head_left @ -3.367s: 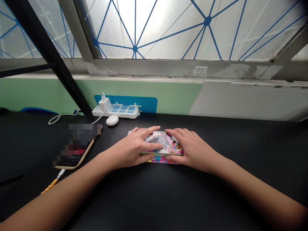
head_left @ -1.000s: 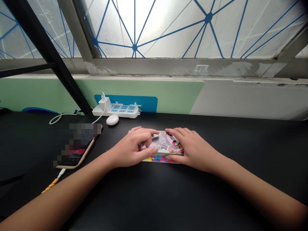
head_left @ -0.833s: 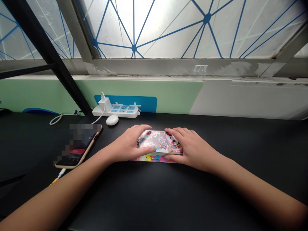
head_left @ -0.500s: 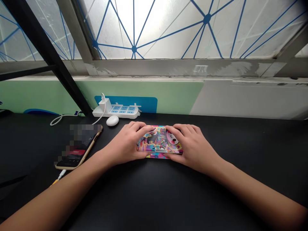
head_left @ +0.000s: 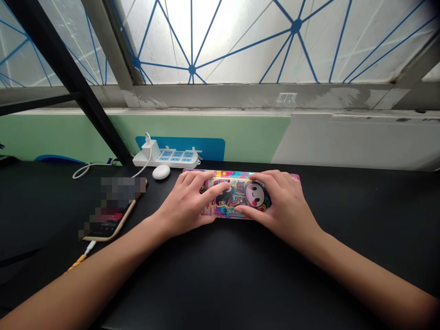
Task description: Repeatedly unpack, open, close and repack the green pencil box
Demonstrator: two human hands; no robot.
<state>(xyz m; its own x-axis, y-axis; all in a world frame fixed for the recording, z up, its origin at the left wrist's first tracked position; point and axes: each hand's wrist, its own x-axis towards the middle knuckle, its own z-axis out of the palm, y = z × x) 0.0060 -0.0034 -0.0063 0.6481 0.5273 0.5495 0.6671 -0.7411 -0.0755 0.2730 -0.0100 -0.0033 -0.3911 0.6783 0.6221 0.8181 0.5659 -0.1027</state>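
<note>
A flat oblong pencil case (head_left: 237, 195) in bright cartoon print, with a round white smiling face on its right part, lies on the black table. Its pink rim shows beyond both hands along the far side. My left hand (head_left: 192, 197) is curled over the left part, index finger stretched across the printed top and thumb low at the near edge. Over the right part, my right hand (head_left: 282, 197) grips with fingers at the far side and thumb resting on the top face. The case's ends are partly hidden under the hands.
Left of my arm lies a phone (head_left: 118, 220) with a charging cable (head_left: 90, 248) plugged in. Behind stand a white power strip (head_left: 177, 158) with a charger and a small white rounded object (head_left: 161, 172). A black slanted post (head_left: 92, 114) rises at the left, before the window.
More of the case's far side and pink rim now shows, and its printed top looks wider. My right hand has shifted slightly right, its thumb now up on the top face.
</note>
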